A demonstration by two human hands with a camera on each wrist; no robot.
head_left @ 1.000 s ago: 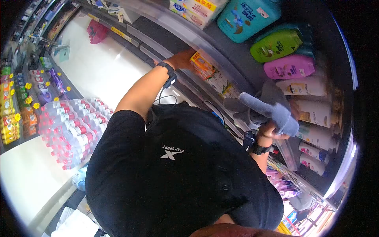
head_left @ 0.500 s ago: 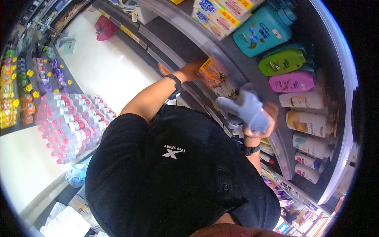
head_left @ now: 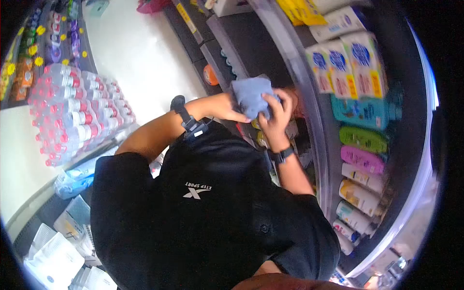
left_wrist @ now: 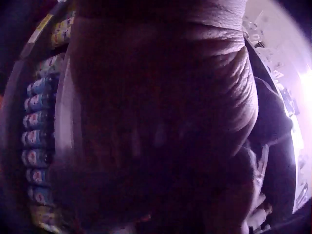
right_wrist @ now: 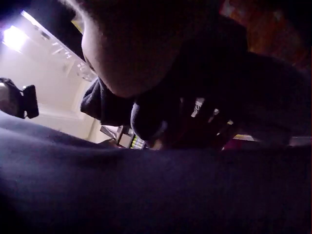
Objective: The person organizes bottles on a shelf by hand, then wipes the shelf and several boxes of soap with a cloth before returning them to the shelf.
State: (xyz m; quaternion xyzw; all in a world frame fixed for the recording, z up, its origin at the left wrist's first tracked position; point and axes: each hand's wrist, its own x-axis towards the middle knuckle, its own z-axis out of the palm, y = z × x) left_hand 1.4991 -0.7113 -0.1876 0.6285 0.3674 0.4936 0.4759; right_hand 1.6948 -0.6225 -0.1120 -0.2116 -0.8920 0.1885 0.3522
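Observation:
In the head view, both hands meet on a bunched grey-blue cloth [head_left: 252, 95] in front of the shelving. My left hand [head_left: 217, 106] holds its left side, thumb along the lower edge and fingers hidden behind the fabric. From the right, my right hand [head_left: 278, 113] grips the cloth with bent fingers over its front. The left wrist view is dark, mostly filled by the left hand's heel [left_wrist: 204, 87]. Dark folds of the cloth [right_wrist: 148, 117] hang beneath the right hand [right_wrist: 126, 58] in the right wrist view.
A shelf on the right carries shampoo bottles [head_left: 362, 140] and white-and-blue packs [head_left: 360, 63]. Its clear front lip [head_left: 309, 96] runs close beside the right hand. An orange round item [head_left: 210, 75] sits on a lower shelf. Wrapped water bottles [head_left: 79, 111] are stacked at left.
My left hand has left the orange box on the shelf and taken hold of the cloth. My right hand has brought the cloth leftward to it. The head view has turned.

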